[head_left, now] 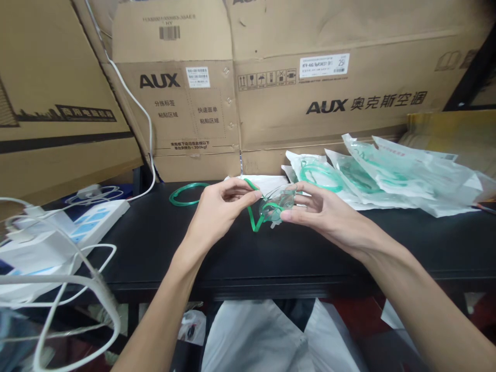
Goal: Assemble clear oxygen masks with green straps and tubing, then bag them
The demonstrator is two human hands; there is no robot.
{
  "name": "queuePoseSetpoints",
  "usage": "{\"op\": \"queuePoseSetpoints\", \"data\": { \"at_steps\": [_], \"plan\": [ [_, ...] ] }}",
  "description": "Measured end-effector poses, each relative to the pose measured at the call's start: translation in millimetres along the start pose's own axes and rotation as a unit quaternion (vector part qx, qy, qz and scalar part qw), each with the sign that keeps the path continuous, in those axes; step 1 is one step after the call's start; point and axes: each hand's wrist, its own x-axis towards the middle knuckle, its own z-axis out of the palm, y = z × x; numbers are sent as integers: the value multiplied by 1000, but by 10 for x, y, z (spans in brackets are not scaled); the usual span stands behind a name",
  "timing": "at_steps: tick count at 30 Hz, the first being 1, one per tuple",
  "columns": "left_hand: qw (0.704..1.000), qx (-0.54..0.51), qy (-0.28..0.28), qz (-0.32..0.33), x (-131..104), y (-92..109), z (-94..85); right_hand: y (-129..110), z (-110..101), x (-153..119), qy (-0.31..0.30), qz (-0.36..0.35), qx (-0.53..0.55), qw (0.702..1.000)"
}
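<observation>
Above the black table, my right hand [313,209] grips a clear oxygen mask [287,198] by its edge, thumb in front and fingers behind. A green elastic strap [253,221] hangs from the mask in a bent loop. My left hand [228,201] pinches part of that strap between thumb and fingers, just left of the mask. Coiled green tubing [182,195] lies on the table beyond my left hand. Behind the mask, a white wrapper [267,182] lies flat, partly hidden by my hands.
Several packaged masks in clear and white pouches [372,170] are piled at the back right. Large cardboard boxes [271,113] stand behind the black table [240,263]. A white power strip [96,219] with tangled white cables [58,310] occupies the left side.
</observation>
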Motion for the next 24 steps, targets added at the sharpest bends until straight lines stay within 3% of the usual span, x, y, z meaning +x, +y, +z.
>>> {"op": "queuePoseSetpoints", "data": {
  "at_steps": [8,16,20,24],
  "plan": [
    [1000,18,-9,-2,-12,16,13,17,18,3,27,-16,-18,999],
    [999,-34,-4,4,-13,2,104,-19,64,-5,39,-41,14,998],
    [997,-74,-26,16,-35,31,143,-34,85,-11,71,-50,44,995],
    [995,-87,-47,34,-60,27,185,17,87,5,97,-29,2,995]
  ]
}}
